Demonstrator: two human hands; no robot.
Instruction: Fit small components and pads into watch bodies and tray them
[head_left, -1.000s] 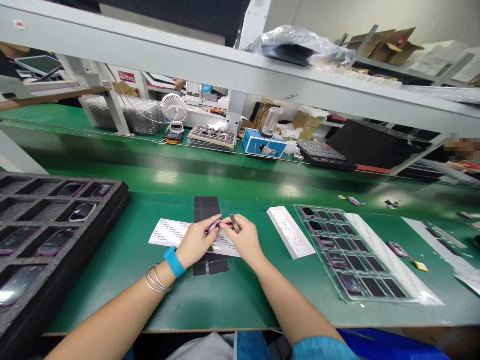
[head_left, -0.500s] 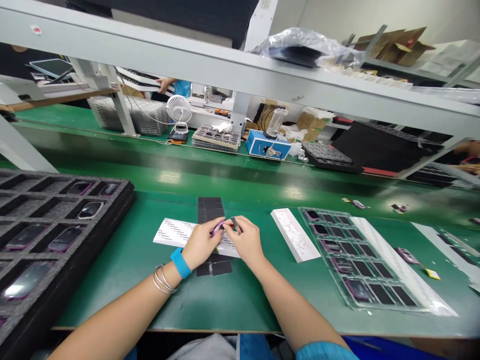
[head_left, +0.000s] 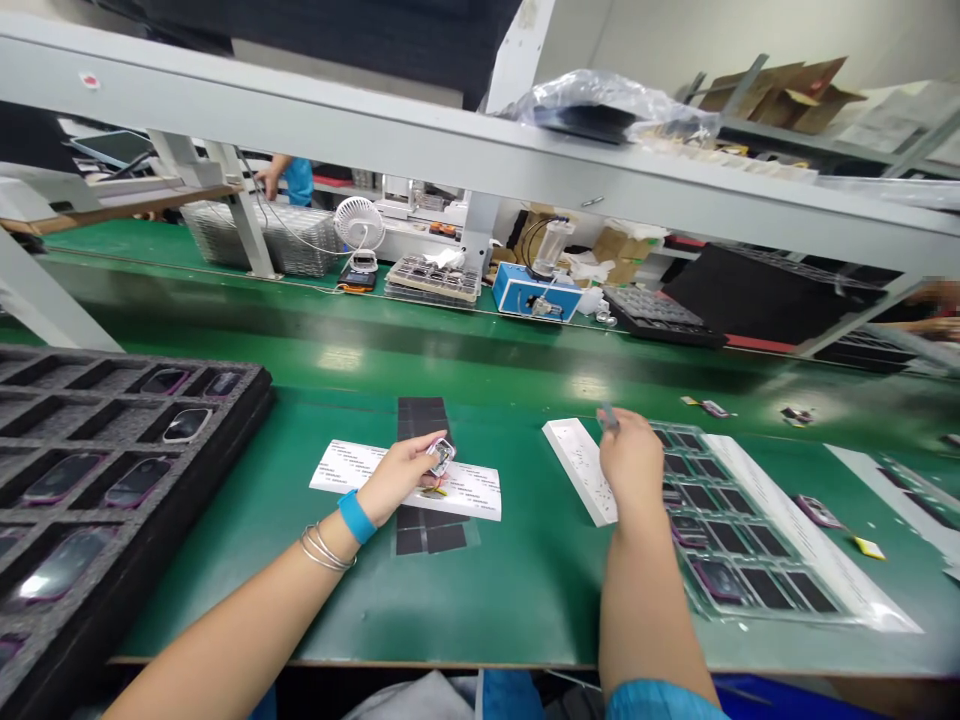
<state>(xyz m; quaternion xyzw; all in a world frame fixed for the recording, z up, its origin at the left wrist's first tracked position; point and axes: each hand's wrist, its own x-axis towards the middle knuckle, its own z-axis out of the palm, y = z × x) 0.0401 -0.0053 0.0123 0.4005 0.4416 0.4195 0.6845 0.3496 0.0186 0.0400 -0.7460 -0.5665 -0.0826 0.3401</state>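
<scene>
My left hand [head_left: 397,480] is raised over a printed white sheet [head_left: 472,492] and grips a small metal-rimmed device [head_left: 442,456] with a purple edge in its fingertips. My right hand [head_left: 631,460] has moved well away and pinches a narrow grey strip [head_left: 609,418] above a white block [head_left: 577,468]. That hand is next to the near edge of a clear plastic tray [head_left: 739,540] holding dark rectangular pieces. Dark film sheets [head_left: 421,425] lie under the white sheet.
A black foam tray [head_left: 135,380] with glossy purple-rimmed pieces fills the left of the green bench. A grey shelf beam [head_left: 375,135] crosses overhead. Beyond it stand a blue instrument box [head_left: 534,292] and a white fan [head_left: 358,222], and a co-worker's arm [head_left: 268,175] shows far back.
My right hand has moved right, away from my left hand, carrying the grey strip over the white block. My left hand has drawn back slightly, and the device now shows its face.
</scene>
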